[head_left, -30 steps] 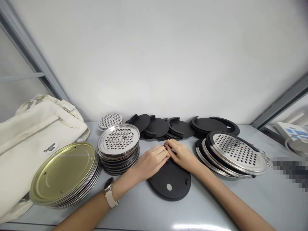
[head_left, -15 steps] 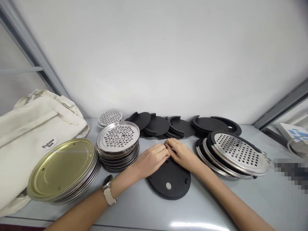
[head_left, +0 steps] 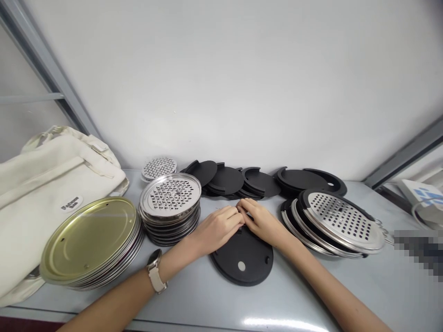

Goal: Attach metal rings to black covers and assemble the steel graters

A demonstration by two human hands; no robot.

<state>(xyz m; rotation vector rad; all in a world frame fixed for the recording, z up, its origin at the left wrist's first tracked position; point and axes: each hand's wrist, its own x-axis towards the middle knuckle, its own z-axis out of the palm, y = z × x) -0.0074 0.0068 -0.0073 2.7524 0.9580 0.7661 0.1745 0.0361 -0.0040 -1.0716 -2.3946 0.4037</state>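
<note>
A round black disc (head_left: 242, 258) with a small silver spot lies flat on the grey table (head_left: 207, 299) in front of me. My left hand (head_left: 216, 229) and my right hand (head_left: 261, 220) meet at the disc's far edge, fingertips pinched together there. Both have curled fingers pressed on the disc's rim; whether a small part sits between them is hidden. A watch is on my left wrist.
A stack of perforated steel discs (head_left: 170, 203) stands left of my hands, gold-tinted plates (head_left: 92, 242) further left by a cream bag (head_left: 44, 184). Black discs (head_left: 228, 180) line the wall. Larger perforated plates in black rings (head_left: 337, 221) lie to the right.
Both hands stay at the disc's far edge. Only the view has shifted slightly.
</note>
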